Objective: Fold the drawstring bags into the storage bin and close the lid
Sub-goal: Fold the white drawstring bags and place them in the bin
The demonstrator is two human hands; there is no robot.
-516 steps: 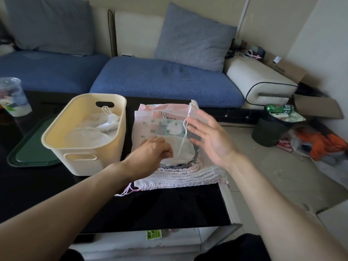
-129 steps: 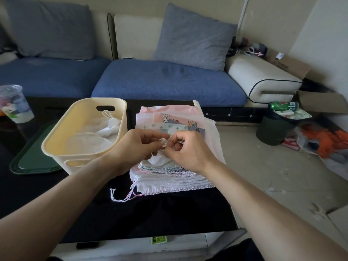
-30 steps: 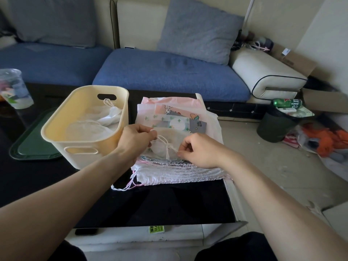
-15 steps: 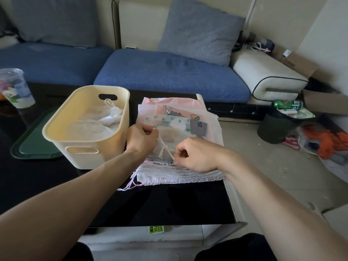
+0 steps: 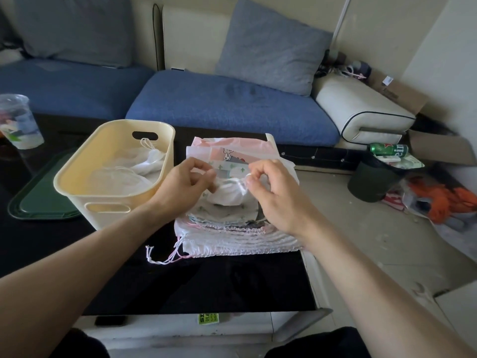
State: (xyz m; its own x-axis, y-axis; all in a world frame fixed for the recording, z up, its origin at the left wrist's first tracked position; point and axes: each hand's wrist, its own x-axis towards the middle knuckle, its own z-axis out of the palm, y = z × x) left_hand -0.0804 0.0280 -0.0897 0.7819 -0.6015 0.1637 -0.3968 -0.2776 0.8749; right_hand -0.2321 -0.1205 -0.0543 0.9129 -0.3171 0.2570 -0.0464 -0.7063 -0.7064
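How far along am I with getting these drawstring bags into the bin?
Done: a few white bags already lie in the cream bin. In hand: your left hand and right hand pinch the cord on a bundled white bag. Left: the stack of flat bags on the table, and the green lid beside the bin.

blue sofa [image 5: 227,104], plastic cup [image 5: 19,122], green can [image 5: 388,149]

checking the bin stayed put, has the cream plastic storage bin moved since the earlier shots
No. The cream plastic storage bin still sits between the green lid and the stack of drawstring bags.
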